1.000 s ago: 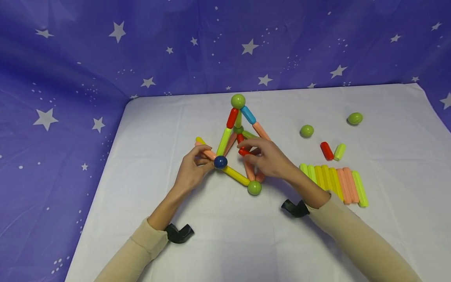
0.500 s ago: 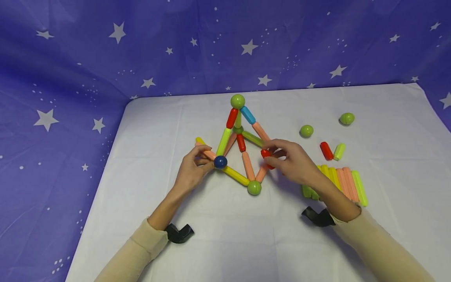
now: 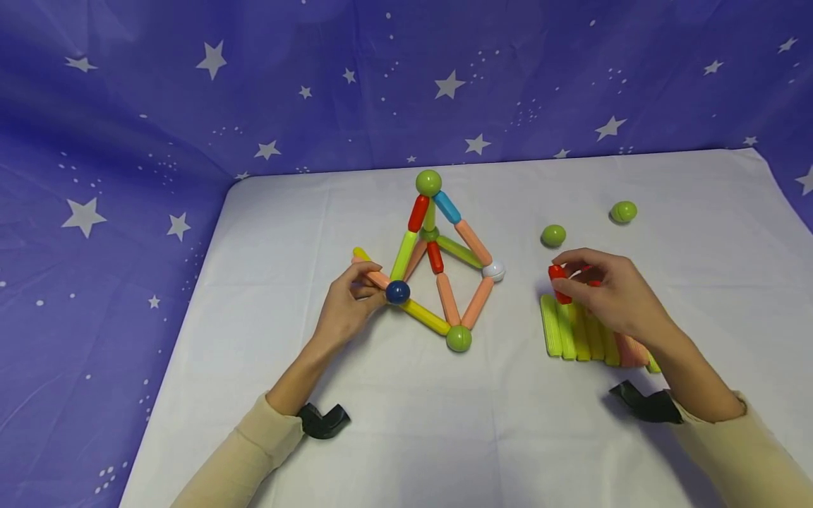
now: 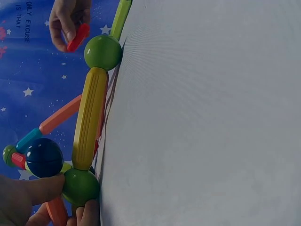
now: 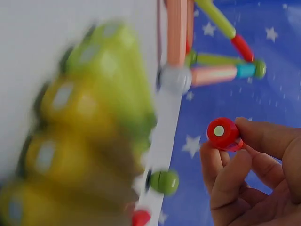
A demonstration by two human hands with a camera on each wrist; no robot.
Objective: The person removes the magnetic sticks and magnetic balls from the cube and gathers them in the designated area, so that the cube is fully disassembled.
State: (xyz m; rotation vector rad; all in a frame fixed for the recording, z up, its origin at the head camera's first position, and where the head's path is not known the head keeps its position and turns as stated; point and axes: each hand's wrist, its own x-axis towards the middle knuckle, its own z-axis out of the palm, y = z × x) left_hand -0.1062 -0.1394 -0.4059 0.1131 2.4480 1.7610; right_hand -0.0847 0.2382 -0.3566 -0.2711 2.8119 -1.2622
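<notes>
A frame of coloured magnetic rods and balls stands mid-table, with a green ball (image 3: 428,183) at its top. On its left corner, my left hand (image 3: 346,303) pinches a lower green ball (image 4: 81,187), just beside the dark blue ball (image 4: 44,157); the head view hides that grip. A yellow rod (image 3: 425,317) runs from this corner to the front green ball (image 3: 459,339). The white ball (image 3: 493,271) forms the right corner. Apart from the frame, my right hand (image 3: 610,289) pinches a short red rod (image 3: 560,284) between thumb and fingers, above the row of rods.
Side by side on the right lie several long rods (image 3: 560,331) in green, yellow and salmon. Behind them are two loose green balls, one nearer (image 3: 553,236) and one farther (image 3: 624,212). A starry purple cloth (image 3: 356,85) hangs along the table's back edge.
My right hand has carried the short red rod from inside the frame out to the right, over the loose rods. The white ball has come into sight. My left hand stays put.
</notes>
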